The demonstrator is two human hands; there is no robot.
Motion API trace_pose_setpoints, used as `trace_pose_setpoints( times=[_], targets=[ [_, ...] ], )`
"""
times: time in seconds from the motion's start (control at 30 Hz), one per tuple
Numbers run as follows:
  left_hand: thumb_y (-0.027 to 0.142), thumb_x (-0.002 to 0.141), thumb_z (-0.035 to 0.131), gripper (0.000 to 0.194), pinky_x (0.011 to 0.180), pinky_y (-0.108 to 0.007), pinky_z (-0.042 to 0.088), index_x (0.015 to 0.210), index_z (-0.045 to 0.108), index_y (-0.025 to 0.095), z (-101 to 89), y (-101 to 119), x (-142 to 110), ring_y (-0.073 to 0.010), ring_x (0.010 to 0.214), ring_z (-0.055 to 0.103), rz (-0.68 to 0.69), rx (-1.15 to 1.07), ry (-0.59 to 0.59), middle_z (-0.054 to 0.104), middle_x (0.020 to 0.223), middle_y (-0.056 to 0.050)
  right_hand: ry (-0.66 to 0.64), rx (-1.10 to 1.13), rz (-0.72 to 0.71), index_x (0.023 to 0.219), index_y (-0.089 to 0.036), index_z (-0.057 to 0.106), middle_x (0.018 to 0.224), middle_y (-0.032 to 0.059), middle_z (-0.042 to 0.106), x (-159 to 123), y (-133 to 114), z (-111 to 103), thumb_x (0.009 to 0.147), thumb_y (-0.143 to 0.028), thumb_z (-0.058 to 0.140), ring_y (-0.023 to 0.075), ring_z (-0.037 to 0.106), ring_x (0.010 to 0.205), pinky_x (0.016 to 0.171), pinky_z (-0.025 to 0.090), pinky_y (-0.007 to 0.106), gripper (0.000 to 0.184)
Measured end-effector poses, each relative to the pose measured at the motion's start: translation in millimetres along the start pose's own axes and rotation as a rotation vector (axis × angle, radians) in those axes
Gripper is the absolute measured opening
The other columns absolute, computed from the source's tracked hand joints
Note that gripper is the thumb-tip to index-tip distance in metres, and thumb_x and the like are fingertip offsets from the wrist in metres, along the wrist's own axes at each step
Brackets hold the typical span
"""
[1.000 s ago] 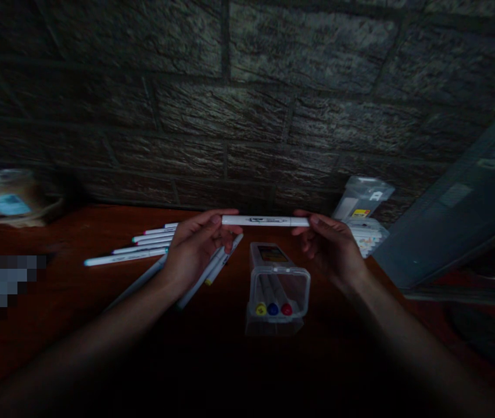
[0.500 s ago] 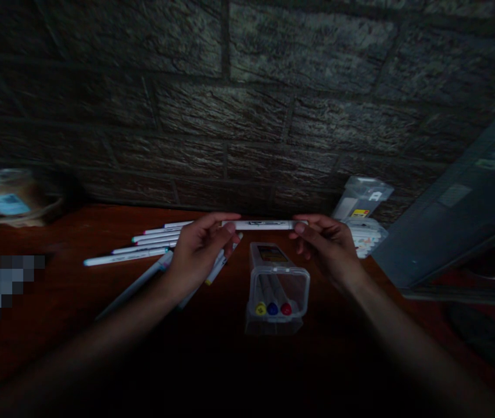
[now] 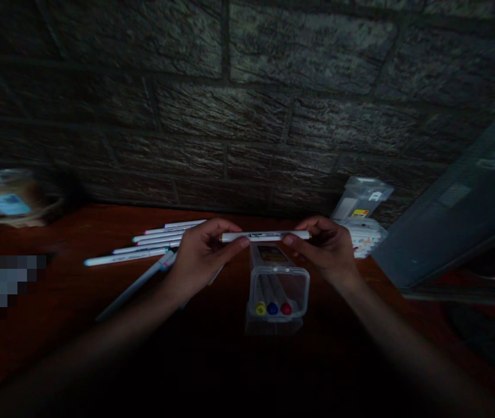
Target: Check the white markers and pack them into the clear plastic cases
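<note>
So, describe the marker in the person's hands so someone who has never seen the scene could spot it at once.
From the dark block wall, drop to the reddish-brown table. Above it, the left hand and right hand hold a white marker level between them, near the nearer clear case. Other markers lie on the table or in that case; this is the only one held.

No readable text, blurred lettering (image 3: 267, 235) on white marker (image 3: 265, 237)
</note>
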State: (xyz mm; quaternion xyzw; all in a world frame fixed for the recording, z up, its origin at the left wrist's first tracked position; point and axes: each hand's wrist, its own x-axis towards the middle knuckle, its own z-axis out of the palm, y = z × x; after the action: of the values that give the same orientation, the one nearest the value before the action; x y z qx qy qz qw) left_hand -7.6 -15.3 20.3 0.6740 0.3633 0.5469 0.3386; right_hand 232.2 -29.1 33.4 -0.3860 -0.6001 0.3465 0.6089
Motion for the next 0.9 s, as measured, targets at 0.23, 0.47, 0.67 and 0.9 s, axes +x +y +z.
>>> trace_pose_setpoints(
  times=[0.23, 0.47, 0.67, 0.9],
  targets=[
    [0.025, 0.082, 0.082, 0.018, 0.043, -0.019, 0.039, 0.096, 0.074, 0.017, -0.7, 0.7, 0.8, -0.0078, 0.046, 0.054, -0.028, -0.086, 0.002, 0.071, 0.067, 0.001, -0.029, 0.061, 0.045, 0.081, -0.025, 0.076, 0.067, -0.0029, 0.076, 1.5, 1.4, -3.7, 0.071, -0.026, 0.093, 0.0086, 0.061, 0.044, 0.041, 0.049, 0.02, 0.02],
    [0.026, 0.094, 0.07, 0.017, 0.048, -0.019, 0.047, 0.108, 0.075, 0.018, -3.6, 0.3, 5.3, -0.0072, 0.047, 0.059, -0.012, -0.17, 0.008, 0.079, 0.079, -0.003, -0.031, 0.163, 0.128, 0.089, -0.024, 0.081, 0.074, 0.0017, 0.079, 1.5, 2.5, -6.9, 0.079, -0.035, 0.088, 0.0091, 0.064, 0.048, 0.039, 0.046, 0.018, 0.016],
    [0.032, 0.098, 0.067, 0.023, 0.048, -0.021, 0.049, 0.113, 0.075, 0.017, -4.4, 0.8, 5.6, -0.0073, 0.047, 0.06, -0.058, -0.318, 0.004, 0.08, 0.088, -0.006, -0.023, 0.241, 0.18, 0.096, -0.024, 0.084, 0.082, 0.0043, 0.082, 2.0, 0.2, -7.0, 0.083, -0.038, 0.085, 0.0089, 0.064, 0.048, 0.04, 0.047, 0.018, 0.019],
    [0.037, 0.098, 0.066, 0.029, 0.05, -0.022, 0.051, 0.116, 0.076, 0.016, -5.1, 1.1, 6.0, -0.0088, 0.049, 0.061, -0.135, -0.46, -0.01, 0.081, 0.089, -0.008, -0.013, 0.298, 0.227, 0.099, -0.023, 0.084, 0.08, 0.005, 0.082, 2.7, -6.3, -6.3, 0.08, -0.042, 0.086, 0.0094, 0.062, 0.046, 0.037, 0.045, 0.018, 0.027]
  ],
)
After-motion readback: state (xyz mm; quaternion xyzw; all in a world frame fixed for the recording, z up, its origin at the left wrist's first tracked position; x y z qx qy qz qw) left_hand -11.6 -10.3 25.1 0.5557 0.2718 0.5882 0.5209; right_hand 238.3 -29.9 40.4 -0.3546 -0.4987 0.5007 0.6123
